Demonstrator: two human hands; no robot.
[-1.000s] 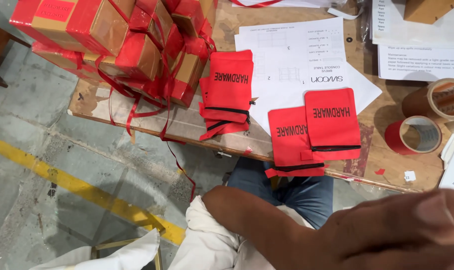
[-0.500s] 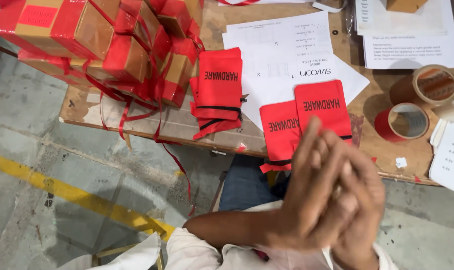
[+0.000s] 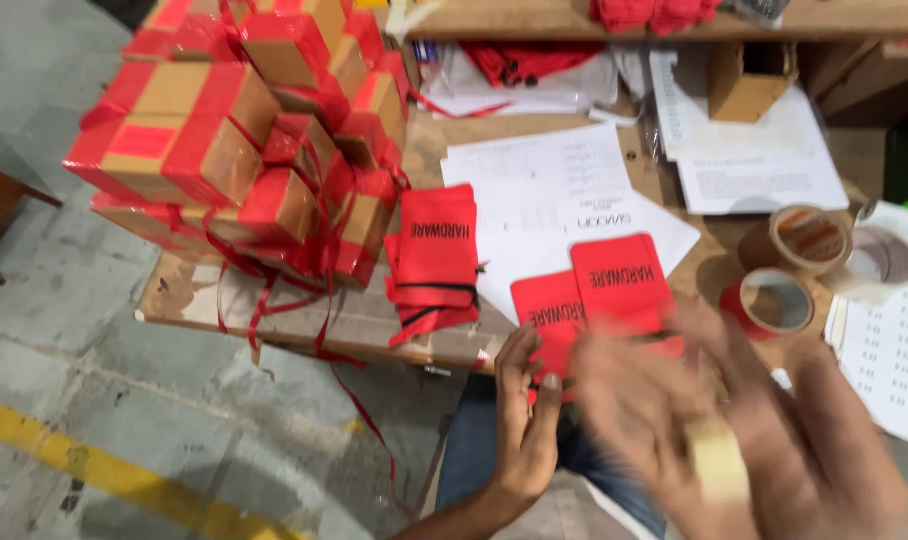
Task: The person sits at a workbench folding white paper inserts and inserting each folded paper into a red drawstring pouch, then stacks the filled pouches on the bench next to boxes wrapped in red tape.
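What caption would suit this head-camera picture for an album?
Left hand touches flat red fabric pouches at a wooden worktable's edge; blurred right hand alongside.

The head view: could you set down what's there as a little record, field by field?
Setting: wooden worktable above a concrete floor with a yellow line
Left hand: open, fingertips touching the red pouches at the table edge
Right hand: blurred, close to the camera; something pale by it, too blurred to identify
Left of table: stack of cardboard boxes bound in red tape
Middle: bundle of red pouches, printed sheets
Right: tape rolls
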